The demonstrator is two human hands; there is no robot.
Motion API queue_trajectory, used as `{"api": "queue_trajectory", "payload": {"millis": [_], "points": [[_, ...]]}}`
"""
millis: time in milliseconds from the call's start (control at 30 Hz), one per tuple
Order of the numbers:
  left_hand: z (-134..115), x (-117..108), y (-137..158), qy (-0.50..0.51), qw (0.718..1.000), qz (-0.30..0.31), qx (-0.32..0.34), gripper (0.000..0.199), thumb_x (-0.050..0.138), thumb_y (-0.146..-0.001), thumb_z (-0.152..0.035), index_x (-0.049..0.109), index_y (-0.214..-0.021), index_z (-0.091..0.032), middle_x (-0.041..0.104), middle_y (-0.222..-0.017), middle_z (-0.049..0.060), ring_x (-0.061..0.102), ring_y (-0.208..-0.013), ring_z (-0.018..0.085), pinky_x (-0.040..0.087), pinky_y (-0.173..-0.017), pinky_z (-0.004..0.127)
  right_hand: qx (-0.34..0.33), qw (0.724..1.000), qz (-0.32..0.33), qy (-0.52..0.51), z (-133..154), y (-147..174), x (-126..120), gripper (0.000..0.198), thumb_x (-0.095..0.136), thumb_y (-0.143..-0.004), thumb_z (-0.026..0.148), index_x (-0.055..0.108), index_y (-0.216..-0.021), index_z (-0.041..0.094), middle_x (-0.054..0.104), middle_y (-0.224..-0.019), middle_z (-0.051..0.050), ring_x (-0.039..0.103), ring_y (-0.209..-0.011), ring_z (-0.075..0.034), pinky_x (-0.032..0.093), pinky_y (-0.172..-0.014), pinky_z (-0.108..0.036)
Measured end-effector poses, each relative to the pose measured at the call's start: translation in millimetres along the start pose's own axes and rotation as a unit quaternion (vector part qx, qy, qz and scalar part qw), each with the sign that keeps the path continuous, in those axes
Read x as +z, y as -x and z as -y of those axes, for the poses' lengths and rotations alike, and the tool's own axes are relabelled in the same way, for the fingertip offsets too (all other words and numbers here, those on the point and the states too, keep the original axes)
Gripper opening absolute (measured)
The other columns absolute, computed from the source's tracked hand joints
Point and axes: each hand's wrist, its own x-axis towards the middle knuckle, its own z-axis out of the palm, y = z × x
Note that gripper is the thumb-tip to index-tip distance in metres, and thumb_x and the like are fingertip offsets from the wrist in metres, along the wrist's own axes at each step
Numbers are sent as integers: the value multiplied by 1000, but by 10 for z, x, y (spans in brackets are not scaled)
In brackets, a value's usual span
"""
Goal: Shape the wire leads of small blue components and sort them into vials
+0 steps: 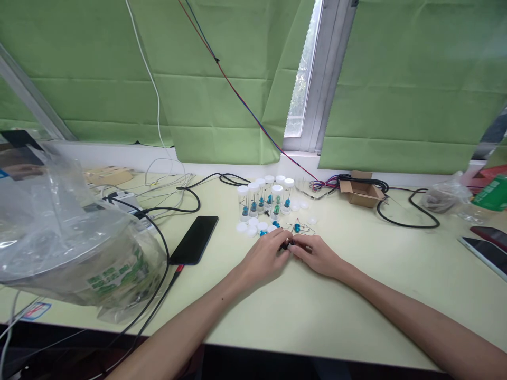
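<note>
Near capped vials (253, 198), right of a phone (195, 240), hands (268, 254) (317, 255) pinch a dark part (284, 246).

No wording can be read with certainty: the green characters (118, 272) on the bagged container (85, 279), the bottle's green label (491, 194) and the blue-bordered sticker (36, 311) on the desk (336, 316) are too blurred.
</note>
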Motion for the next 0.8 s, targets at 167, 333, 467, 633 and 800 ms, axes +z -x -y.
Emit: {"api": "queue_trajectory", "payload": {"millis": [167,333,467,633,800], "points": [[-12,-4,-1,1,1000,1,5,13,48,-86,-13,58,-89,-20,60,-89,3,56,-81,17,40,-66,27,0,1000,-3,6,-16,-14,13,36,43,-98,36,48,-66,19,51,-62,3,45,-59,-12,35,-58,-25],[-14,-12,-4,0,1000,-1,3,14,49,-86,-13,59,-91,-20,61,-89,2,56,-80,17,41,-67,28,10,1000,-5,6,-26,-4,15,30,46,-97,35,56,-73,19,54,-64,2,47,-60,-13,37,-59,-26],[1,-9,-4,13,1000,1,5,23,49,-85,-11,62,-101,-22,64,-95,3,58,-86,18,43,-72,29,9,1000,-8,-5,-25,12,7,19,52,-94,34,62,-104,21,58,-69,2,48,-62,-14,39,-59,-26],[8,2,-4,6,1000,-1,1,20,49,-84,-11,61,-98,-21,64,-94,3,58,-83,18,43,-69,28,-5,1000,-2,0,-9,6,1,25,46,-98,36,60,-85,20,59,-69,2,50,-63,-14,39,-60,-26],[-10,1,-1,0,1000,3,2,18,48,-85,-13,60,-95,-21,62,-90,3,56,-80,17,41,-65,27,-1,1000,-2,3,-14,-16,7,34,43,-98,35,52,-69,19,55,-64,2,48,-60,-13,37,-59,-26]]}}
